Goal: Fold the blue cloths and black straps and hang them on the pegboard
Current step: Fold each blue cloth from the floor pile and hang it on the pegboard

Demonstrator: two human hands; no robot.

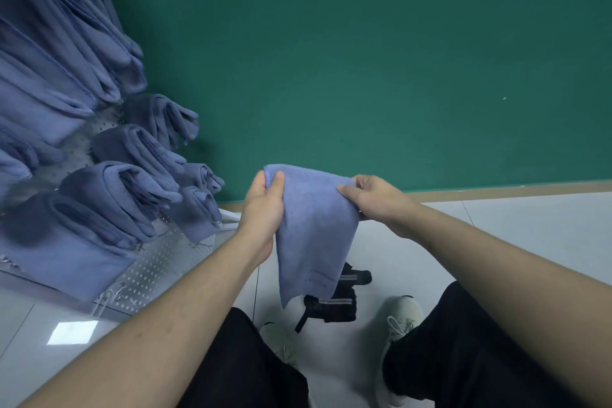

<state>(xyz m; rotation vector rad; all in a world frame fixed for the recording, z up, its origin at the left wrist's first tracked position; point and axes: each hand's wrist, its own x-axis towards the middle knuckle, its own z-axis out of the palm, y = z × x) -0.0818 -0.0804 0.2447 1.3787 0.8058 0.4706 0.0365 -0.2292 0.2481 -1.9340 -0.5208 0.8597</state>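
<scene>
Both hands, left hand [265,205] and right hand [374,199], pinch soft blue terry cloth [314,228] by its top corners. Lower edge hangs loose below grip; fold may skew.

You have just one camera, on your head. It looks forward and down, very close over your left hand [262,205] and right hand [377,199]. Beyond them it sees the green wall [381,60]; left of them, the pegboard [155,258]; below, the floor [530,228].

The blue cloth [314,228] I hold feels like soft, matt terry. At left my pegboard [155,270] is perforated pale metal. The floor [530,225] looks smooth, slightly glossy.
</scene>
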